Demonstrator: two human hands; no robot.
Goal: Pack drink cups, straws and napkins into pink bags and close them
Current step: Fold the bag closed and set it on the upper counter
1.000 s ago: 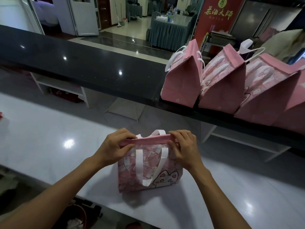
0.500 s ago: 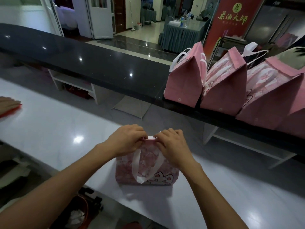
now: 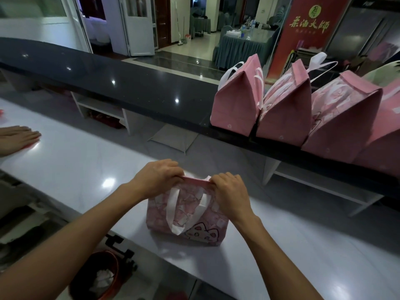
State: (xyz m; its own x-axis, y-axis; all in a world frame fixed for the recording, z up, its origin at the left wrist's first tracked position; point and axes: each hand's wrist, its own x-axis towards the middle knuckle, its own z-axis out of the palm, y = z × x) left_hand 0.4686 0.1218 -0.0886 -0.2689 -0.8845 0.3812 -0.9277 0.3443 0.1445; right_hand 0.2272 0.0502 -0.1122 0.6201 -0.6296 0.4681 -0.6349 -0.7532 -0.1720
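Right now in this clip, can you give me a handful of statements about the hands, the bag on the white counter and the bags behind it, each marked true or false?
1. Both hands grip the top edge of the pink bag. True: the left hand and the right hand each pinch the folded rim.
2. The bag lies flat on its side. False: it stands upright on the white counter.
3. Closed pink bags stand in a row on the dark ledge. True.
4. The bag's white handle is held up in the right hand. False: it hangs loose down the front.
5. A cup stands on the counter beside the bag. False: none shows there.
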